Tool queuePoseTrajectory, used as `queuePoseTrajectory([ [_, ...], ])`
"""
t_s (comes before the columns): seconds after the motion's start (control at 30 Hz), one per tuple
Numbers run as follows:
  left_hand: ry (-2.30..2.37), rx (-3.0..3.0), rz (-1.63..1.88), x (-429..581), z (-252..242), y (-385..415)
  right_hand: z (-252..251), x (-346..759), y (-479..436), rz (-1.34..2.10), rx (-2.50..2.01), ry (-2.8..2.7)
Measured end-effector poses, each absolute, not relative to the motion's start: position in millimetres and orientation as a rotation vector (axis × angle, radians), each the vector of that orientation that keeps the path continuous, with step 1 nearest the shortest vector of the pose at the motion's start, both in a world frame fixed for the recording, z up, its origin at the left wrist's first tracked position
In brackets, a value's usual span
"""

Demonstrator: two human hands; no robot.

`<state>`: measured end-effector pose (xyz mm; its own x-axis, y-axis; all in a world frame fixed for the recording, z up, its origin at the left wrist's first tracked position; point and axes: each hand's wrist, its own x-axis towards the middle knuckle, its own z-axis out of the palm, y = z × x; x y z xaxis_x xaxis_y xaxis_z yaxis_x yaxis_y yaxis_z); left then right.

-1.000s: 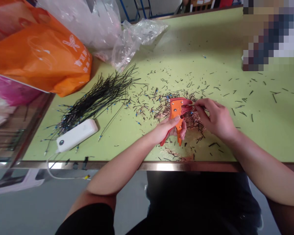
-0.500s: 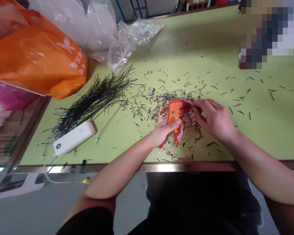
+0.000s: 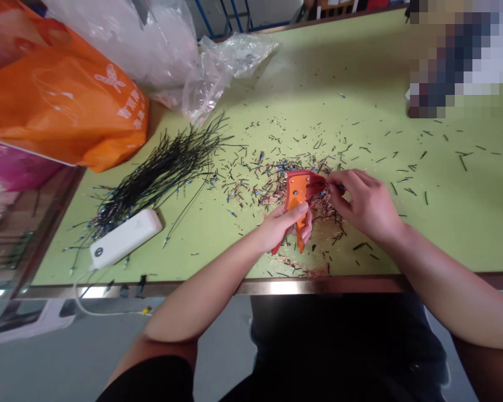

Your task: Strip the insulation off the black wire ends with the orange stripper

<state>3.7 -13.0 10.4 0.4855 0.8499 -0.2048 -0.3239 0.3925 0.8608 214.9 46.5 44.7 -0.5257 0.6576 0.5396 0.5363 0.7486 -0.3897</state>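
- Your left hand [image 3: 281, 226] is closed around the orange plastic-handled wire stripper [image 3: 297, 194].
- Your right hand [image 3: 366, 204] pinches a thin dark wire [image 3: 330, 183] at the stripper's head. This looks like the stripping step, so hold the wire steady.

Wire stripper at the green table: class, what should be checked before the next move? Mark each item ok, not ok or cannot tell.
1. Left hand wrapped round the wire stripper handles: ok.
2. Right hand fingers pinched at the stripper's head: ok.
3. Wire seated in the head: cannot tell, fingers hide it.
4. Fingers clear of the head: cannot tell, they sit right against it.
5. Bundle of black wires likely within reach on the left: ok.
6. Table under the hands free of scraps: not ok, copper strands lie there.
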Motion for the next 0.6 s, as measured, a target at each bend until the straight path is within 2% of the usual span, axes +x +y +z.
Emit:
queuePoseTrajectory([
  [0.6,0.506,0.708,0.752,-1.2,11.3,-14.7,41.9,214.7,44.6,0.361,-0.908,-2.184],
])
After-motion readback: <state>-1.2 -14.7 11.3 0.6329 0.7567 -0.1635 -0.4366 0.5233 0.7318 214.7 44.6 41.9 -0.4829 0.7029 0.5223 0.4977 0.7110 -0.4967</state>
